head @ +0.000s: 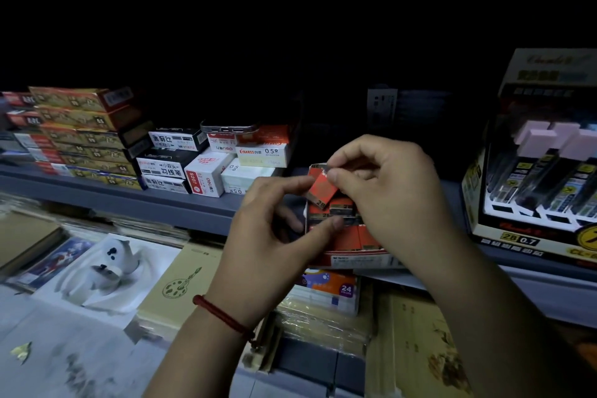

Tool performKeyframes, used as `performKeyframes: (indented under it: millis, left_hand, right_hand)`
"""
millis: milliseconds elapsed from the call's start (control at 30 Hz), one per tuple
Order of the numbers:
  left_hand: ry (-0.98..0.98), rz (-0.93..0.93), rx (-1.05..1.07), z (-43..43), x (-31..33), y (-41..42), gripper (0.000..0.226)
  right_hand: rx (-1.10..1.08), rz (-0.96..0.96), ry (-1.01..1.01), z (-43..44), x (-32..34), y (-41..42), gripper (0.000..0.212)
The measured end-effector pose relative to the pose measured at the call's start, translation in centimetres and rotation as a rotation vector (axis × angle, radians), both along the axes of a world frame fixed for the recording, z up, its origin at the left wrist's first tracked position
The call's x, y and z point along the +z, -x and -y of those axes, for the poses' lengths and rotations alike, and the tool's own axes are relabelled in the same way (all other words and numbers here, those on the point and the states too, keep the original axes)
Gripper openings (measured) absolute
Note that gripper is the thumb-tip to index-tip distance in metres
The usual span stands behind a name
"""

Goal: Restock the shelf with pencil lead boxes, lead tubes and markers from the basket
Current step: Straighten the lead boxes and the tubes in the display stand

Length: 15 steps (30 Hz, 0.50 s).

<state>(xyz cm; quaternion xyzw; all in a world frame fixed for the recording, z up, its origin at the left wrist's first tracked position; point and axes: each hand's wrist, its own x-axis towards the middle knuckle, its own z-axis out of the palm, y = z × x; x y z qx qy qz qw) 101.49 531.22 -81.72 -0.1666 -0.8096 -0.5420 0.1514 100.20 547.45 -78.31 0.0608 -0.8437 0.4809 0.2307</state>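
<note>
Nearest, our left wrist wears a red cord (223, 317). Beyond it our left hand (274, 229) lays its forefinger on the side of a small red lead box (323, 189) and its thumb on the open tray (352, 260) of like boxes; whether it grips, we cannot tell. Our right hand (387, 191) pinches the box's top edge, holding it tilted over the tray at the front of the shelf (161, 200). Farther back sit stacked boxes (90, 136), with a lead tube display (533, 191) at right.
</note>
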Motion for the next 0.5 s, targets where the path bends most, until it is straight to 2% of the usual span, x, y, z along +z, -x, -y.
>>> performKeyframes:
  millis: [100,367,500]
  left_hand:
    - [-0.043,0.055,0.036,0.16,-0.59,0.14,0.057]
    - [-0.141,0.141,0.020,-0.28,-0.24,0.59,0.021]
    - [-0.195,0.196,0.028,-0.41,-0.02,0.70,0.016]
  right_hand:
    - [0.015,0.034,-0.060,0.09,0.02,0.19,0.011]
    - [0.089,0.091,-0.072,-0.17,0.38,0.37,0.014]
    - [0.060,0.061,-0.124,0.00,0.32,0.42,0.014]
